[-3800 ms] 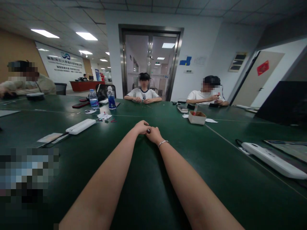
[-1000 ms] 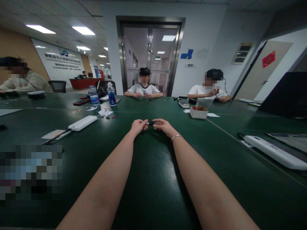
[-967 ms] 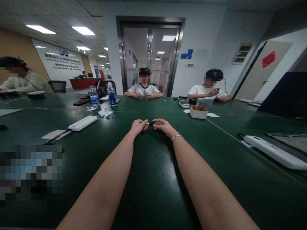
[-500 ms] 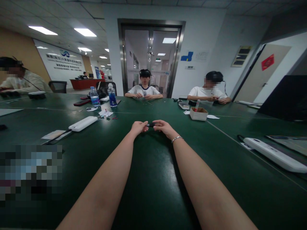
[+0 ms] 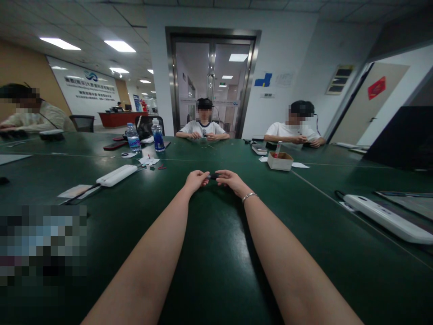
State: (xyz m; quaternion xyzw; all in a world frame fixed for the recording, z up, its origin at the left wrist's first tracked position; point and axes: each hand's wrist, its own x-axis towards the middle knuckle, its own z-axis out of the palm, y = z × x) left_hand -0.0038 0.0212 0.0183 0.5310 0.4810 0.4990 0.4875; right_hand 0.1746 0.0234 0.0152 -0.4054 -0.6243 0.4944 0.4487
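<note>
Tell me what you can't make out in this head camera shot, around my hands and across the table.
All in the head view:
Small dark object: fingers of the left hand and right hand cover its ends; too small to identify.
Small box: its near wall hides part of the inside.
Bits on the white paper: too small to name.
Pixelated patch, lower left: masks whatever is there.
Black panel: cut off by the right edge.

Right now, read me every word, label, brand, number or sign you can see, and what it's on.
"大数据", probably, on the wall sign; the rest is blurred.
Bottle labels: too blurred.
Red door sign: too small.
Glass-door strip: too blurred.
Small green sign: unreadable.
Blue wall poster: nothing readable.
Dark held piece: no text visible.
</note>
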